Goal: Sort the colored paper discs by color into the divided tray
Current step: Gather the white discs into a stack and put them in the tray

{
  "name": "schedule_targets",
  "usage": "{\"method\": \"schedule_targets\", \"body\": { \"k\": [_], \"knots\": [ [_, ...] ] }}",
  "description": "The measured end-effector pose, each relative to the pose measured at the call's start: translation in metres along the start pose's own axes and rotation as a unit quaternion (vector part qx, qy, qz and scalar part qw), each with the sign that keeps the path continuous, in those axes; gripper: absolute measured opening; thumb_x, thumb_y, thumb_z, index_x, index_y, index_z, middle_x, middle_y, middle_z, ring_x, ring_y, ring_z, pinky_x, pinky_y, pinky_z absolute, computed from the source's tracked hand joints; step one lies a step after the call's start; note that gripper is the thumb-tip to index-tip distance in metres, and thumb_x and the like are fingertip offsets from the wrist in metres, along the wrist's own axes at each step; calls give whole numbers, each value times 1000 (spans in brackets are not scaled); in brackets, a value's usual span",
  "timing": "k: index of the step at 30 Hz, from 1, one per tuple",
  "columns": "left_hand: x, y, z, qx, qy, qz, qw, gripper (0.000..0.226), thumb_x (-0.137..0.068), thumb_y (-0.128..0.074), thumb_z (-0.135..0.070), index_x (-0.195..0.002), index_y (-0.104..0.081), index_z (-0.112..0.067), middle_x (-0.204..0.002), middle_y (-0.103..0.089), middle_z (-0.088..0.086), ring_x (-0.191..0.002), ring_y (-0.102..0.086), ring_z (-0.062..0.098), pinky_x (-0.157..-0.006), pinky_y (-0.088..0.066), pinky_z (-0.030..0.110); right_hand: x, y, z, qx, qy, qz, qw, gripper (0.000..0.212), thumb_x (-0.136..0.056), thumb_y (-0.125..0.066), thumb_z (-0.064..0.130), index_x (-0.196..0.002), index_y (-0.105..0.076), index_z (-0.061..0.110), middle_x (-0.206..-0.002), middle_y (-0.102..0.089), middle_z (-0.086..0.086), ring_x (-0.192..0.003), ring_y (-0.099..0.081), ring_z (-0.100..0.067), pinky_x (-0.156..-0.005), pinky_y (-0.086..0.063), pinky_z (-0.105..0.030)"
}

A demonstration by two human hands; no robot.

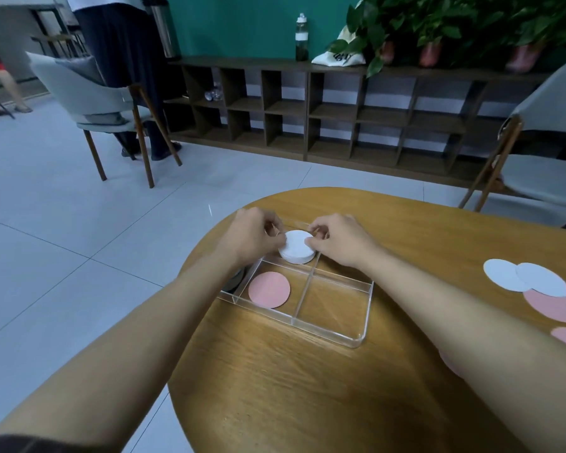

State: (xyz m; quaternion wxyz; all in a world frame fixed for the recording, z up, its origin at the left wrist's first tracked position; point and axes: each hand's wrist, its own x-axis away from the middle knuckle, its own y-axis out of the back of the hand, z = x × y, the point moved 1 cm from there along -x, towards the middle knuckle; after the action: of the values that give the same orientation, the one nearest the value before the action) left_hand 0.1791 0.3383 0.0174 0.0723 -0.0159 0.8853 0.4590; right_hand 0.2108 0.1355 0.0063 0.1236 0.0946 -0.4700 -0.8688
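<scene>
Stack of white discs being seated in the far tray compartment

Hands: the left hand and the right hand both pinch the rim of a thick stack of white paper discs from opposite sides, fingertips closed on its edge. The stack sits at the far end of the clear acrylic divided tray on the round wooden table, against the middle divider; whether it rests fully on the tray floor cannot be told.

Recommended handling: judged from this position, the stack should be kept square between both pinches and lowered level, so no disc slides out or catches on the divider. Fingers should release outward together, once the stack is down.

Count, as visible:
- White stack: one; the number of discs in it cannot be told.
- Single pink paper disc in the near-left compartment: one.
- Near-right compartment: shows nothing inside.
- Loose white discs near the table's right edge: two overlapping, with a sliver of a possible third at the frame edge.
- Loose pink discs beside them: two, plus a pink patch partly hidden under the right forearm.

Sorting appears unfinished.
</scene>
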Motion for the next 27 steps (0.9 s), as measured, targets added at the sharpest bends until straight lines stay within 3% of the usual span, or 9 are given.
{"method": "schedule_targets", "body": {
  "k": [3,7,12,19,24,27],
  "knots": [
    [8,0,-5,-11,-16,-17,1000,11,-90,-72,-18,-101,-73,-15,-86,-73,4,-64,-53,4,-57,-38,5,7,-2,1,7,-2,-32,999,31,-94,-67,37,-123,-69,26,-91,-68,13,-96,-62,-15,-84,-57,-41],
    [16,6,-13,15,-24,-61,998,8,-93,-68,-21,-97,-75,-21,-82,-72,-3,-76,-62,13,-63,-41,18,25,14,-3,-30,8,-71,997,26,-96,-66,37,-121,-66,29,-92,-68,14,-93,-62,-11,-80,-52,-35],
    [38,7,-61,1,-81,-14,997,13,-91,-73,-25,-104,-75,-23,-84,-72,-8,-74,-62,9,-58,-40,9,74,49,-24,-56,11,-93,994,24,-93,-71,39,-116,-67,34,-87,-70,11,-77,-62,-3,-72,-51,-31],
    [63,-42,-146,20,-155,19,988,14,-90,-77,-24,-104,-77,-23,-79,-73,-7,-75,-64,9,-71,-50,21,169,103,-80,-50,-18,-124,991,25,-92,-73,38,-116,-66,37,-86,-71,11,-70,-57,-3,-75,-54,-38],
    [82,-92,-203,27,-180,57,982,15,-91,-75,-26,-105,-76,-26,-81,-72,-11,-81,-65,13,-82,-51,30,233,137,-133,-51,-57,-166,983,23,-91,-73,36,-113,-67,38,-84,-70,13,-77,-57,-9,-77,-50,-34],
    [88,-121,-234,46,-183,63,980,13,-90,-75,-25,-103,-76,-26,-81,-73,-10,-79,-67,14,-78,-52,28,264,152,-164,-57,-77,-176,980,23,-92,-72,29,-114,-67,35,-84,-71,15,-71,-58,-5,-70,-47,-31]
  ]
}}
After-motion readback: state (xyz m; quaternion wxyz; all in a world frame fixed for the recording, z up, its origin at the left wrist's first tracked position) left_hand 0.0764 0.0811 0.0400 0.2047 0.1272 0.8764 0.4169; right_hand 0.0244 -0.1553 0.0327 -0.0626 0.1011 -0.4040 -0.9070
